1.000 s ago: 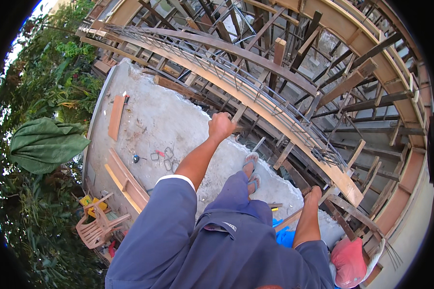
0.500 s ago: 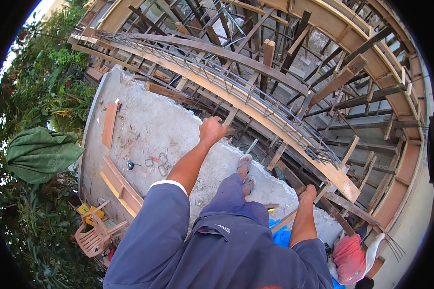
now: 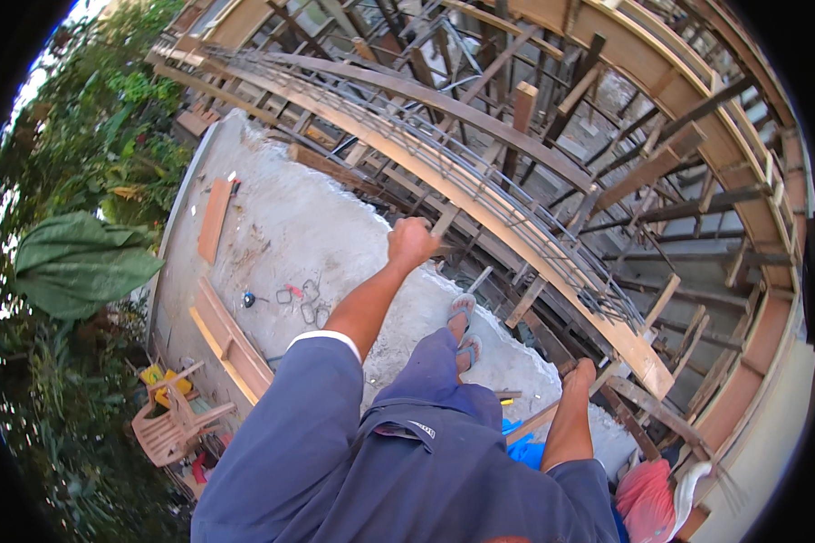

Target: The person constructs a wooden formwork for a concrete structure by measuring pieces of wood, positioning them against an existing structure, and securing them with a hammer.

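Note:
My left hand (image 3: 412, 242) is closed in a fist over the slab's broken edge, arm stretched forward. Its fingers face away, so what they grip is hidden; dark timber shows just beside it. Lower and to the right, my right hand (image 3: 580, 373) is also closed, next to wooden pieces at the slab edge, and its grip is hidden too. Beyond both hands runs a long wooden formwork board (image 3: 417, 167) with a steel rebar cage (image 3: 516, 222) along it. My sandalled feet (image 3: 463, 330) stand on the grey concrete slab (image 3: 335, 226) between my arms.
Past the slab edge, timber props (image 3: 525, 113) stand over a drop. On the left are a loose plank (image 3: 215, 222), a wooden form (image 3: 231, 348), wire rings (image 3: 310, 291), a tape measure (image 3: 248, 299) and a plastic chair (image 3: 174, 430). Red cloth (image 3: 643, 493) shows at lower right.
The view has turned slightly, shifting the surroundings. My left fist sits a little further right in the picture; my right hand has barely moved. Both stay closed.

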The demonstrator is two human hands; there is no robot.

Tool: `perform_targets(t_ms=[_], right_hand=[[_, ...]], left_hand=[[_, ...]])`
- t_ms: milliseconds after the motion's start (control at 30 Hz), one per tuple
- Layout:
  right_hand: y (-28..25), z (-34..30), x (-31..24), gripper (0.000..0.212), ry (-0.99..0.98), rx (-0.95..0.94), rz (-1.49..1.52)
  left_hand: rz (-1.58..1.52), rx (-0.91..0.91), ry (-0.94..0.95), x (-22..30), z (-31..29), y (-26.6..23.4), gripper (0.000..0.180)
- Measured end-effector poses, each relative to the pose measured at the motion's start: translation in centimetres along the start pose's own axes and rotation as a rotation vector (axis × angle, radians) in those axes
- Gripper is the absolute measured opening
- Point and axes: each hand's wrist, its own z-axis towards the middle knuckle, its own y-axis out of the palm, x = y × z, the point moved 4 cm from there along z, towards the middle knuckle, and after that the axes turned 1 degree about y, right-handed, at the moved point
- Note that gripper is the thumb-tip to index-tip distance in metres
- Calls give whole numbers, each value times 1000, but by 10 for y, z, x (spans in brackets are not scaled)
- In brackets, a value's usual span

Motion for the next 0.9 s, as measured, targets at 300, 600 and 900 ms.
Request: perform_targets(t_ms=[300,600,900], right_hand=[[12,-39,-1,7,194,-180,-105],[14,-70,-10,34,182,-109,-136],[-28,-125,52,56,152,177,56]], left_hand=[[69,54,-28,-20,-9,-1,39],[-134,86,15,-22,-21,-19,51],[-434,242,185,-35,-20,-19,50]])
